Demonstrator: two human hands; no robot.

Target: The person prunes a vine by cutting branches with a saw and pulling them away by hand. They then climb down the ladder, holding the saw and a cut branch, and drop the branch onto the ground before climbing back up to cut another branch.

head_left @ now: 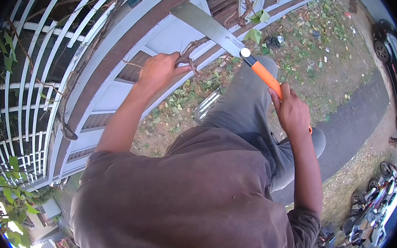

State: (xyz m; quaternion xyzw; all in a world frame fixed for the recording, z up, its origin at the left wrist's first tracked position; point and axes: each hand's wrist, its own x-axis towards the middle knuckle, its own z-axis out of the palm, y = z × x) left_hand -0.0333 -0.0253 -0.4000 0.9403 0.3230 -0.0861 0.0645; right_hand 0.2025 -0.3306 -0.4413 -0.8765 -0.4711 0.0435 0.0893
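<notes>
My left hand (160,72) is closed around a dry, gnarled vine branch (187,55) in front of the louvred wall, thumb pointing right. The branch runs on rightward behind the blade. In my right hand (293,112) is a pruning saw (264,75) with an orange handle, a black collar and a round white disc where the blade starts. Its broad metal blade (206,26) points up and left, across the wall, its tip well above my left hand. Teeth on it are too small to make out. My legs (234,99) are bent below my hands.
White curved slats (22,101) with vine stems stand at the left. Ground with scattered leaves (316,61) lies far below, beside a dark paved strip (353,115). A car (395,73) and several motorbikes (369,208) are at the right. Green leaves (254,35) hang near the blade.
</notes>
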